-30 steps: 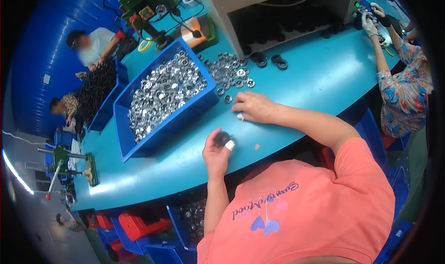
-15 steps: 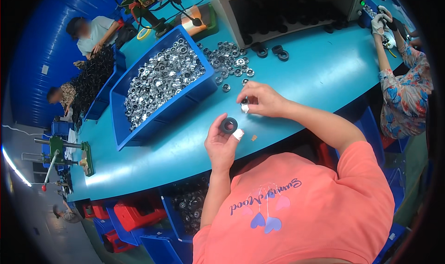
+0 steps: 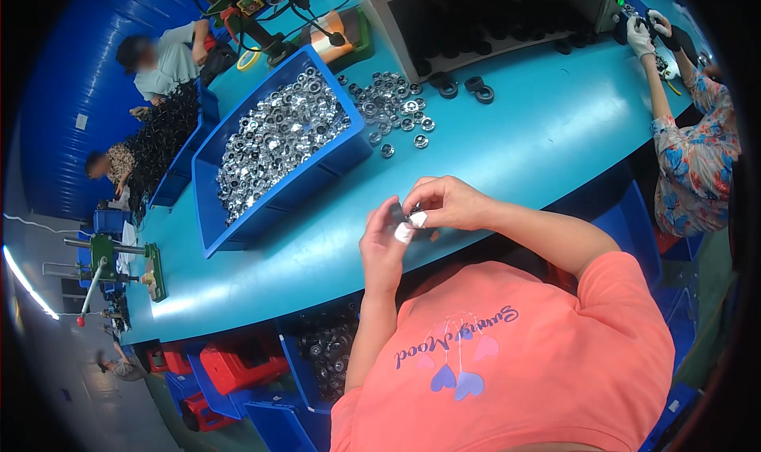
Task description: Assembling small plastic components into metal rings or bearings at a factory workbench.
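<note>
My left hand [image 3: 384, 244] and my right hand [image 3: 445, 202] meet above the near edge of the teal table [image 3: 523, 143]. Between their fingertips they hold a small black ring-shaped part [image 3: 399, 212] with a shiny metal piece pressed against it. The left thumb has white tape on it. A blue bin [image 3: 277, 147] full of shiny metal rings stands to the upper left of my hands. Several loose metal rings [image 3: 392, 111] lie on the table beside the bin.
Black rings [image 3: 464, 86] lie near a grey machine housing [image 3: 491, 12] at the back. A person in a floral sleeve [image 3: 690, 162] works at the right; two more people sit at the far left. Blue and red crates [image 3: 238, 365] stand under the table, one with dark parts.
My right hand left the table and came back to my left hand. Both hands rose and now pinch the black ring and metal piece together.
</note>
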The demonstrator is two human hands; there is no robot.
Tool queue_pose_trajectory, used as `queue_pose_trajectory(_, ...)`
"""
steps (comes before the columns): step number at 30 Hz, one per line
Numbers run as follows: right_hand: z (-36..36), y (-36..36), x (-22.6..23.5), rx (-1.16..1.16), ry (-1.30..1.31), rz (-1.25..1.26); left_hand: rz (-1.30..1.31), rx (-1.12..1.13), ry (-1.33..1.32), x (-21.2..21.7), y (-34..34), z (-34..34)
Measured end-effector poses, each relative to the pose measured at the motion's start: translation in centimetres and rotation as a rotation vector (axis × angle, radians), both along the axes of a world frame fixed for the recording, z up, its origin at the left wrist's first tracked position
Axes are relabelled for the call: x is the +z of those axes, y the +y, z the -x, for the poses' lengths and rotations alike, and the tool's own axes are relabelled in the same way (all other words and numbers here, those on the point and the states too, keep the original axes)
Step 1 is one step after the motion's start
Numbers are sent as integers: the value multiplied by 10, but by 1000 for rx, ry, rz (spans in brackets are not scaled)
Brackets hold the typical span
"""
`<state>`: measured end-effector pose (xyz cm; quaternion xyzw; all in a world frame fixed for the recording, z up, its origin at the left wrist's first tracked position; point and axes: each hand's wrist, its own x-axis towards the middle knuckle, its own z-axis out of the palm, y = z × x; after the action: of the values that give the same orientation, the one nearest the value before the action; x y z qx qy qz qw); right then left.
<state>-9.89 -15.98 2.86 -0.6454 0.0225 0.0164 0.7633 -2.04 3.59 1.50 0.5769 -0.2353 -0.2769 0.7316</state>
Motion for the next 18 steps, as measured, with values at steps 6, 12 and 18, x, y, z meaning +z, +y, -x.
queue_pose_trajectory(6,6,0,8,-63,4,-213,381,-235,545,-8,11,-2)
queue_pose_trajectory(12,11,-9,3,-132,-1,-246,383,-260,565,-10,12,4)
queue_pose_trajectory(18,11,-11,-7,-135,-85,-208,378,-251,553,-11,9,3)
